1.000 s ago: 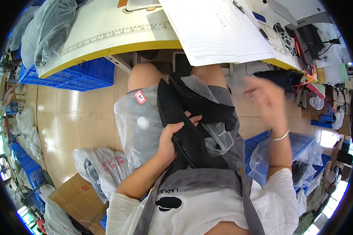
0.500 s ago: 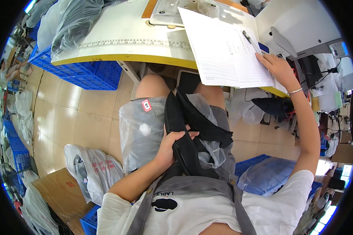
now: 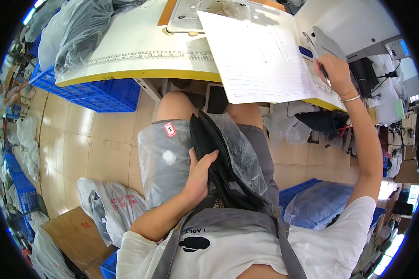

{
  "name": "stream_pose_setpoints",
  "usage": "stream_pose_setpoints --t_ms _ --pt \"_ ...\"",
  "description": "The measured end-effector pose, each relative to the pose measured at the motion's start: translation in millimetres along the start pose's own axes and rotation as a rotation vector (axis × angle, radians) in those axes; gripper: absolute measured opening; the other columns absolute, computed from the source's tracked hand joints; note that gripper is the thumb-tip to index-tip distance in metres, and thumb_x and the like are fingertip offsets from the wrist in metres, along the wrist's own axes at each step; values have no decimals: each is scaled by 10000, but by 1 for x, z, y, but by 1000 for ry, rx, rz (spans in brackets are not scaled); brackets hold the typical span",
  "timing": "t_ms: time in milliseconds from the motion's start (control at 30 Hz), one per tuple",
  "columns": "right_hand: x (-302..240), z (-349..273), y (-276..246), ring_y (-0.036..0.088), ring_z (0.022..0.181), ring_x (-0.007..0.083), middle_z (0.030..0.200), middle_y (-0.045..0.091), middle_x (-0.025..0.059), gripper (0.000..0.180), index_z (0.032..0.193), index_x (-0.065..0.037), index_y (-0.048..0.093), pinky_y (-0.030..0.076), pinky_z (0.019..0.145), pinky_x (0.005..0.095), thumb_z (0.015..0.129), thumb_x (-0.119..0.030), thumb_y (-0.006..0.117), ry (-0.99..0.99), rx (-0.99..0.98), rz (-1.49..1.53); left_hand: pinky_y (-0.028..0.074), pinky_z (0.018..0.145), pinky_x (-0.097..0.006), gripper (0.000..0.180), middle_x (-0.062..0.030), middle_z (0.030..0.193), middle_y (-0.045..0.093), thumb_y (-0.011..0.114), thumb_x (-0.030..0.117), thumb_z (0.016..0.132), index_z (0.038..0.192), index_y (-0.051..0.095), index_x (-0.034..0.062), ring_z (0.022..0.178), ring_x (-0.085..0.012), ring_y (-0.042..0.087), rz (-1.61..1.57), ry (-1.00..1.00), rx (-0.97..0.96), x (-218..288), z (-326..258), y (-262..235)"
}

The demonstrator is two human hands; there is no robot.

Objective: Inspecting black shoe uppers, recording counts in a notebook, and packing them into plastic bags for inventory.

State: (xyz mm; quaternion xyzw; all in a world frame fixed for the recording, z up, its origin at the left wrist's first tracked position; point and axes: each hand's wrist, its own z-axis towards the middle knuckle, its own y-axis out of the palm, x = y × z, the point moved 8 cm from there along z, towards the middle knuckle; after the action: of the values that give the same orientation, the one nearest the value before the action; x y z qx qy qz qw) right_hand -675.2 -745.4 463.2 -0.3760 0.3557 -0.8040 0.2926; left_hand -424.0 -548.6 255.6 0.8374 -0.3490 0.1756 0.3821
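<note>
My left hand (image 3: 200, 176) is closed on a long black fabric piece (image 3: 219, 162), folded lengthwise, with its thumb on top. The piece lies across my lap over clear plastic sheeting (image 3: 158, 160). My right hand (image 3: 335, 74) is raised at the right end of the table, fingers curled round a pen (image 3: 324, 73) with a dark barrel and a silvery tip end. Beside that hand an open lined notebook (image 3: 260, 65) rests on the table and overhangs its front edge. Some handwriting shows on its right page.
The white table (image 3: 139, 37) has a yellow front edge and a printed ruler strip. Blue crates (image 3: 111, 95) stand below it at left, with plastic bags (image 3: 86, 42) above. A white bag (image 3: 111, 204) and cardboard box (image 3: 77, 232) sit lower left; a wrapped blue bundle (image 3: 316, 204) lies at right.
My right hand has picked the pen up off the notebook and moved slightly right and up. The black piece's two spread parts have come together, and my left hand has shifted its grip.
</note>
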Motion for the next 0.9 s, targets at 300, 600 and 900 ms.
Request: stream_pose_setpoints --t_ms 300,600,900 --pt "2 15 51 531 550 113 659 570 67 263 952 -15 532 423 536 222 888 -269 515 1097 475 1361 485 802 -367 302 -89 964 587 534 148 821 1098 488 38 895 -223 573 -26 -44 -50 -3 4 -4" --pt "19 -5 84 357 423 76 483 438 6 464 733 -45 542 306 439 222 880 -481 478 1324 310 1533 476 801 -340 265 -82 922 609 518 228 833 999 554 25 850 -206 579 2 -74 -49 -5 0 -8" --pt "-28 22 32 236 355 -6 459 325 -72 432 1218 14 441 166 326 169 928 -304 474 1043 -201 1399 484 763 -323 279 -80 922 609 538 206 831 1029 545 10 834 -190 582 -8 -53 7 -3 4 -11"
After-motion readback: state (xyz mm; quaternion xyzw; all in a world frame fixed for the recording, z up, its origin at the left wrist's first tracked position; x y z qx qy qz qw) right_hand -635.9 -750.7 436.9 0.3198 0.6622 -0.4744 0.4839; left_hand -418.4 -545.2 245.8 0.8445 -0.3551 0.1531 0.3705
